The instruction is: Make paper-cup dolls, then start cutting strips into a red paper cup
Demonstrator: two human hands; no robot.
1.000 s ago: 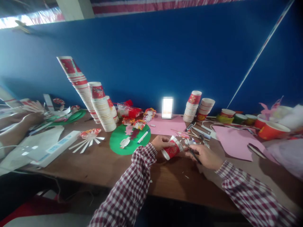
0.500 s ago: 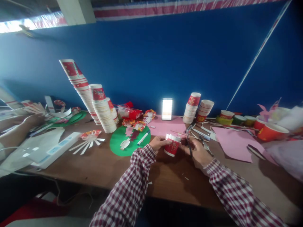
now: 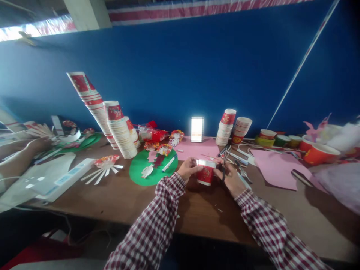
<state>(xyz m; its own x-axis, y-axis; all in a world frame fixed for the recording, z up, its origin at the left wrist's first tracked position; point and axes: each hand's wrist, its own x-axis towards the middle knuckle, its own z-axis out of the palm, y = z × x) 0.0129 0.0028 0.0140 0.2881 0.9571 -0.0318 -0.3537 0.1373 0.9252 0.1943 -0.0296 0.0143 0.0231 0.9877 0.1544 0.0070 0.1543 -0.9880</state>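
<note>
Head view: left hand [image 3: 188,169] grips the red paper cup [image 3: 205,177] by its left side; right hand [image 3: 230,180] grasps dark scissors [image 3: 224,173], fingers also up against the cup's right side. Cup is between both hands, over the brown table [image 3: 197,219], printed side toward the wearer. Green disc [image 3: 137,175] with marker [image 3: 169,164] sits left, pink sheet [image 3: 277,168] well right, cup stack [image 3: 226,127] behind.

A shared craft workspace
Stacked paper cups [image 3: 120,131], a red cup [image 3: 205,175], pink sheet [image 3: 274,168], cut-out figure [image 3: 147,171], marker [image 3: 168,164] — one long table [image 3: 126,198], a co-worker's arm [image 3: 17,159] alongside.
</note>
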